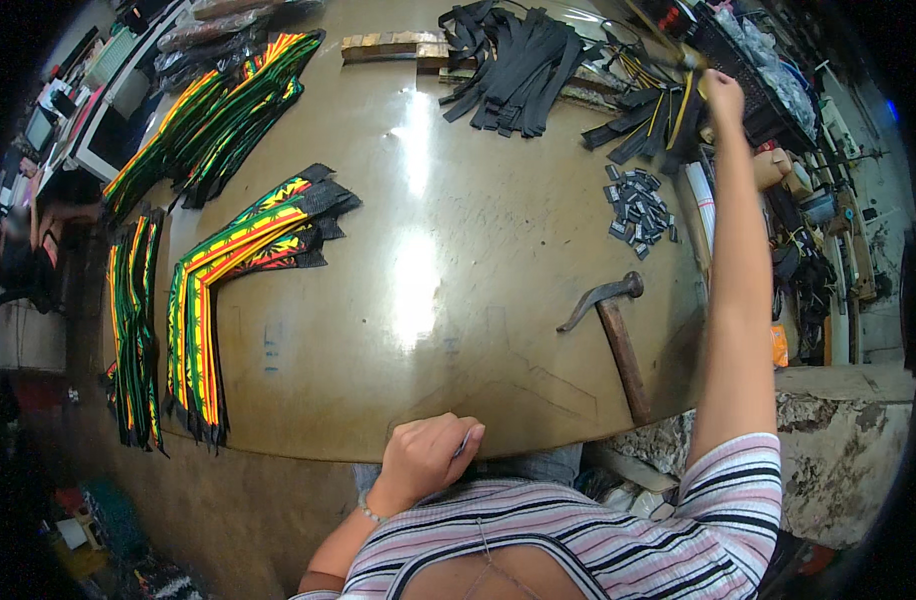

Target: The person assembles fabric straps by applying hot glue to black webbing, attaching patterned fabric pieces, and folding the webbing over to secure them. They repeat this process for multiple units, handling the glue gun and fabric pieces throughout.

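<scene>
My right hand (723, 97) is stretched to the far right of the table, its fingers closed on the end of a black-and-yellow strap. More of these dark straps (633, 125) lie bunched just left of it. By the table's near edge, in front of my body, my left hand (426, 455) is curled closed. A small greyish edge shows beside its thumb, too little to name. Below the straps lies a pile of small dark metal clips (640, 210). A hammer (620, 345) with a curved head and wooden handle rests nearer to me, left of my right forearm.
Patterned green, yellow and red straps (203, 270) lie folded on the left, with further bundles (218, 120) behind. A heap of plain black straps (518, 65) sits at the back beside a wooden bar (393, 47). Past the right edge stands a dark crate (758, 80) holding plastic bags.
</scene>
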Tool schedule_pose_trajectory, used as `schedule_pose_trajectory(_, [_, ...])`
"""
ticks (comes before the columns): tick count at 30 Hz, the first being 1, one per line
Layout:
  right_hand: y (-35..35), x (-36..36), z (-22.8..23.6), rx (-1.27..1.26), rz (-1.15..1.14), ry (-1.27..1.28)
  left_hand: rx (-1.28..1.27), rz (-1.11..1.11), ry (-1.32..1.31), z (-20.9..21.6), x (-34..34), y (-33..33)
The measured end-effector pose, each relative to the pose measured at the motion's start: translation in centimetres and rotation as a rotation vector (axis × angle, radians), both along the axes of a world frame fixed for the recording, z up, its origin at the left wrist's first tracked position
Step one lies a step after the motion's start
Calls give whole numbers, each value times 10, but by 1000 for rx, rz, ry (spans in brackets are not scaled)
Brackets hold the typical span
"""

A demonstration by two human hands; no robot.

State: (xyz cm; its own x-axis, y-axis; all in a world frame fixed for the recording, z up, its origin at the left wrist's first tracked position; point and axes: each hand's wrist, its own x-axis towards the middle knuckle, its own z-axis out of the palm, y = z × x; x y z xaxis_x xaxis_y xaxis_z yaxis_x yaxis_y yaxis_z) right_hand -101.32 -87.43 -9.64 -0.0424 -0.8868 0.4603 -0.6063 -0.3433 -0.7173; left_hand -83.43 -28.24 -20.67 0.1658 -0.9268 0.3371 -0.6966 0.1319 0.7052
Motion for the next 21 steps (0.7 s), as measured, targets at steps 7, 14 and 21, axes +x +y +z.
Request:
schedule_pose_trajectory(7, [93, 126, -116, 451, 519, 459, -6, 36, 28, 3, -2, -3])
schedule_pose_trajectory(14, [109, 150, -128, 461, 296, 142, -66, 95, -21, 0, -8, -4])
schedule_pose_trajectory(21, [122, 170, -126, 512, 129, -182, -96, 109, -85, -5, -10, -1])
